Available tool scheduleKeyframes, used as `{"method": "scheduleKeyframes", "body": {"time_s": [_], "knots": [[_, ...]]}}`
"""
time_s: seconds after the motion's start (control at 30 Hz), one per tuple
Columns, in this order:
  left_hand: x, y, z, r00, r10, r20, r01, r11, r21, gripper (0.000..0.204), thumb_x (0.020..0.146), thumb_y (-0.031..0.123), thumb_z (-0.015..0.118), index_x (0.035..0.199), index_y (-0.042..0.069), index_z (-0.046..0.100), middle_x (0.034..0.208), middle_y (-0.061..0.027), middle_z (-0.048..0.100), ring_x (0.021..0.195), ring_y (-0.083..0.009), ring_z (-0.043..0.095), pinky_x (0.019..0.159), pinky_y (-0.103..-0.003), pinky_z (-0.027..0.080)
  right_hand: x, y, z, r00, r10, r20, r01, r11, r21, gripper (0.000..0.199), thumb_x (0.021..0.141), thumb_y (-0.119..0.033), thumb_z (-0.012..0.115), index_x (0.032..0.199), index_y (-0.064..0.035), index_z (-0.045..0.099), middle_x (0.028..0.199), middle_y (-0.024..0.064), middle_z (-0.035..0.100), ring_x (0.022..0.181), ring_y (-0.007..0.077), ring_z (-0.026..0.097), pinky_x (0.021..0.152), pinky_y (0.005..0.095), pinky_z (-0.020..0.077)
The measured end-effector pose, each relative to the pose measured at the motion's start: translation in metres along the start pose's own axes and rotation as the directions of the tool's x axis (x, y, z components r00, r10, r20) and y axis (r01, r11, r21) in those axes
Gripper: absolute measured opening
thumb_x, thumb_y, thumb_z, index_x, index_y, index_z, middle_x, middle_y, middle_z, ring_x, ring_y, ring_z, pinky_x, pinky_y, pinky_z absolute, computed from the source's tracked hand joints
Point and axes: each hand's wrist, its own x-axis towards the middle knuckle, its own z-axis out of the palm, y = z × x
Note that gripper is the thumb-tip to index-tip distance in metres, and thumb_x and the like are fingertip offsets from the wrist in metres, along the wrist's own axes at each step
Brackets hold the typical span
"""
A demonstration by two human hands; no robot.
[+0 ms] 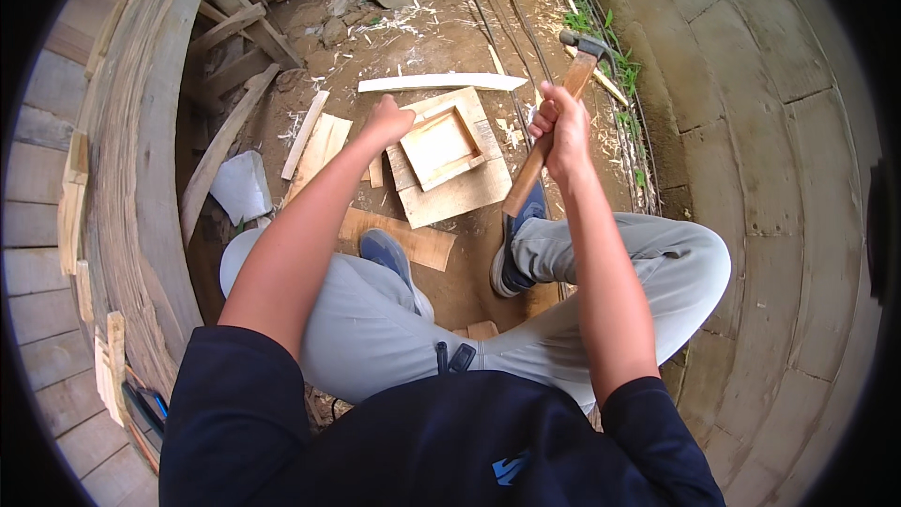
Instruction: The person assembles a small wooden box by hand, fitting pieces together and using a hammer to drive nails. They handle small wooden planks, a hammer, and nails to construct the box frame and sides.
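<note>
We see the right hand point(560, 127) clamped on a raised hammer point(554, 117). Left hand point(387, 122), fingers curled together, touches the frame's point(441, 145) left edge; frame sits empty on a board point(460, 190) on dirt.

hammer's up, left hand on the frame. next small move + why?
Probably bring the hammer down onto the small wooden frame. The right hand grips its handle with the head raised clear, while the left hand rests at the frame's left edge on the board, seemingly steadying it.
</note>
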Motion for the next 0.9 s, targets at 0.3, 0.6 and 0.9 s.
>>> {"method": "scheduleKeyframes", "body": {"time_s": [0.3, 0.6, 0.9], "knots": [[-0.019, 0.063, -0.069, 0.908, 0.399, -0.127, -0.388, 0.916, 0.105, 0.05, 0.09, 0.018, 0.06, 0.139, 0.007, 0.06, 0.134, -0.0217, 0.065, 0.122, -0.0311, 0.064, 0.103, -0.041, 0.05, 0.039, 0.083, 0.075, 0.921, -0.359, -0.154, 0.372, 0.926, 0.067, 0.034, 0.098, -0.022, 0.067, 0.072, -0.0099, 0.048, 0.052, -0.0013, 0.043, 0.039, 0.0106, 0.039, 0.038, 0.0309, 0.0349], [-0.033, 0.063, -0.13, 0.94, 0.286, -0.184, -0.243, 0.943, 0.228, 0.032, 0.087, 0.012, 0.066, 0.116, 0.001, 0.073, 0.115, -0.0284, 0.071, 0.108, -0.0388, 0.071, 0.093, -0.048, 0.056, 0.033, 0.206, 0.068, 0.749, -0.623, 0.225, 0.66, 0.733, -0.165, 0.028, 0.097, -0.001, 0.065, 0.074, -0.0079, 0.05, 0.057, 0.001, 0.052, 0.045, 0.0075, 0.044, 0.043, 0.0254, 0.036], [-0.025, 0.061, -0.141, 0.944, 0.282, -0.169, -0.223, 0.927, 0.301, 0.029, 0.085, 0.004, 0.064, 0.111, 0.001, 0.075, 0.116, -0.0267, 0.071, 0.107, -0.0403, 0.071, 0.09, -0.046, 0.058, 0.021, 0.21, 0.074, 0.749, -0.605, 0.269, 0.643, 0.761, -0.079, 0.025, 0.098, -0.003, 0.063, 0.077, -0.0063, 0.049, 0.054, 0.0013, 0.05, 0.042, 0.0088, 0.045, 0.039, 0.0264, 0.0355]]}}
